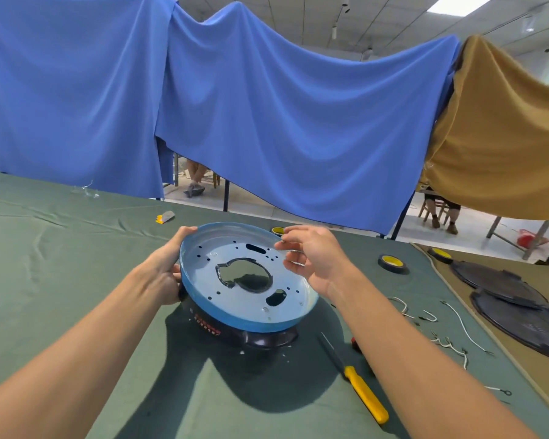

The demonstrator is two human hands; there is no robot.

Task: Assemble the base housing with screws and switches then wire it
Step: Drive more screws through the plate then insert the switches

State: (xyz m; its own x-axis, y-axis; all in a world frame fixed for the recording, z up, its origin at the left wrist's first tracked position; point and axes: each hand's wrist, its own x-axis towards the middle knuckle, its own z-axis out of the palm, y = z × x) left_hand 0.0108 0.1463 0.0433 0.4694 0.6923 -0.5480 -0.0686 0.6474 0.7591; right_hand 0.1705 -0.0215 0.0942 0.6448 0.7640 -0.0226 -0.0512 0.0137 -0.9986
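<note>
Left hand [168, 267], arm extended, wraps the left rim of the round blue metal base housing [298, 280]; right hand [311, 258] raised, grip half-curled, contents indeterminable.

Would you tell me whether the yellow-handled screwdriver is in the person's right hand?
No, the screwdriver lies on the green cloth, apart from the right hand by the base housing.

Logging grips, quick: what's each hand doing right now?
Left hand: grips the housing rim.
Right hand: fingers curled at the far rim; grip cannot be told.
</note>
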